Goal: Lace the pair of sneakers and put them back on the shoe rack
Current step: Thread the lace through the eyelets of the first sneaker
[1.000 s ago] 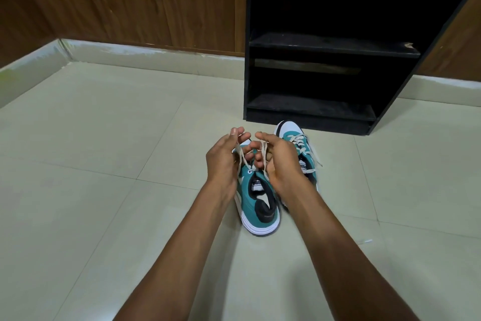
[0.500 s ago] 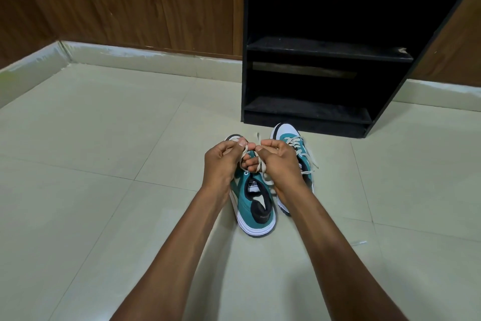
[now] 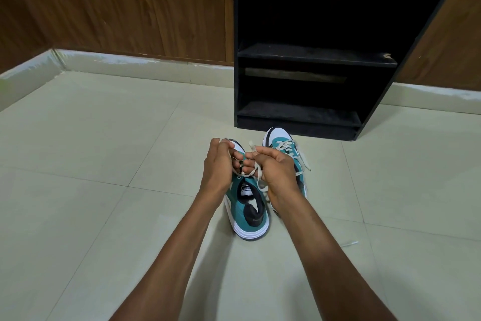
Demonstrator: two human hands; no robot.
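Teal-and-white sneakers [image 3: 248,212] are sitting side by side on the pale tiled floor [image 3: 104,164], toes pointing at the black shoe rack [image 3: 312,60] just beyond them. Both hands are working above the nearer shoe — the left hand [image 3: 217,167] and right hand [image 3: 276,171] are each pinching its cream lace [image 3: 256,173], fingers curled tight.

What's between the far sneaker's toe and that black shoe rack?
Only bare floor tile; the head view shows the far sneaker just short of the shoe rack.
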